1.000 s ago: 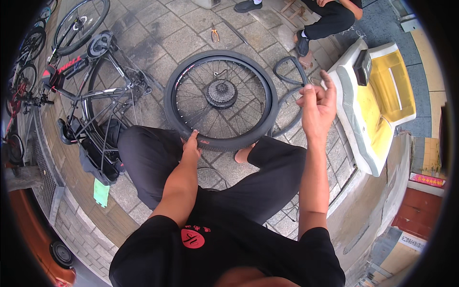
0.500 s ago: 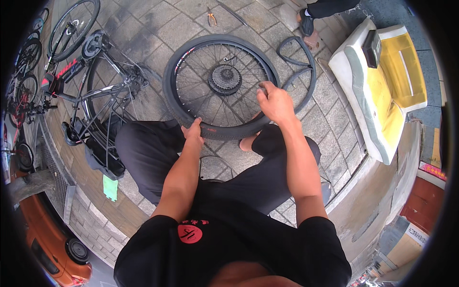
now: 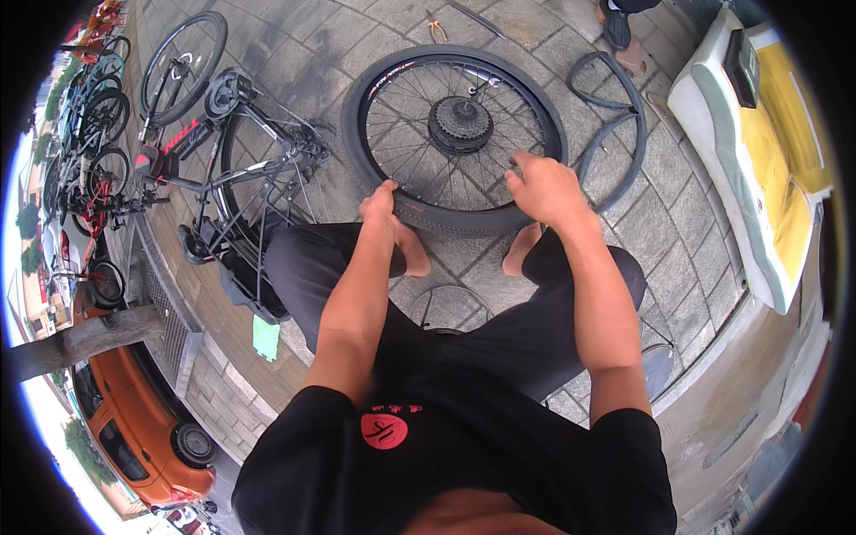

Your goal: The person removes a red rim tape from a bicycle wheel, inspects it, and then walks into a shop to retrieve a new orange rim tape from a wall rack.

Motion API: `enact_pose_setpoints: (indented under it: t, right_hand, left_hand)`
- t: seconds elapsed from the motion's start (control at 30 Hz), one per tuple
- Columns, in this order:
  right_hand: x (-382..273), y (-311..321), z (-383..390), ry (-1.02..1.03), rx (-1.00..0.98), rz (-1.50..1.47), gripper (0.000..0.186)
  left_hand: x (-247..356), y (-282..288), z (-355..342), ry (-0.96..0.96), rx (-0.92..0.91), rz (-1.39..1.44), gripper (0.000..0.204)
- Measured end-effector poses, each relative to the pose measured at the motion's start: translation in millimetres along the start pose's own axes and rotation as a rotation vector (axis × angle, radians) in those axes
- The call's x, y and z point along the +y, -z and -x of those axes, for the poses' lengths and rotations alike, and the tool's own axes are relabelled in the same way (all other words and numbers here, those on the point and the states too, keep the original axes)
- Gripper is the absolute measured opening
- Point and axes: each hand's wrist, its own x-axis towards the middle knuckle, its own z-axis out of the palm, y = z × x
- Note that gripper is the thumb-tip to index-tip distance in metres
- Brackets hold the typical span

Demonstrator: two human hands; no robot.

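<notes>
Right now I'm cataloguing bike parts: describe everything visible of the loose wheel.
The wheel has a black treaded tyre, rim with red and white markings, thin spokes and a dark sprocket cluster facing up. It lies roughly flat over grey paving. The left hand's grip holds its near edge; the right hand's grip is at its near-right side, contact unclear.

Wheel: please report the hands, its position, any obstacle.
Left hand grips wheel, near-left edge. Right hand at near-right edge, contact unclear. Wheel lies on its side. Tube right of it.
</notes>
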Motion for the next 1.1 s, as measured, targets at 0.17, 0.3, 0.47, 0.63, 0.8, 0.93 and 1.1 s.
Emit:
enact_pose_setpoints:
  t: [0.17, 0.3, 0.47, 0.63, 0.8, 0.93, 1.1]
  right_hand:
    - [-2.6, 1.0, -3.2, -0.007, -0.083, 0.029, 0.035]
    - [-3.3, 0.1, -3.4, -0.011, -0.139, 0.045, 0.036]
    - [-3.3, -6.1, -6.5, -0.059, -0.207, 0.090, 0.041]
    - [-11.5, -9.6, -15.9, -0.008, -0.259, 0.133, 0.034]
    - [-10.8, -41.5, -24.9, 0.003, -0.322, 0.141, 0.033]
    - [-20.4, -83.8, -20.9, 0.105, -0.362, 0.157, 0.033]
    - [-55.5, -171.7, -21.0, 0.214, -0.248, 0.270, 0.063]
  left_hand:
    - [49.6, -0.2, 3.0, -0.063, -0.090, -0.086, 0.036]
    - [30.4, 21.5, -44.2, -0.065, -0.076, -0.186, 0.035]
    - [9.8, 28.1, -67.7, 0.083, -0.238, -0.100, 0.053]
    - [-20.0, 54.5, -143.2, 0.124, -0.171, -0.103, 0.065]
    - [5.0, 17.8, -59.3, 0.015, 0.041, -0.256, 0.038]
    - [10.5, 16.3, -38.4, -0.174, 0.198, -0.526, 0.038]
    - [15.8, 4.9, -26.7, -0.178, 0.283, -0.785, 0.037]
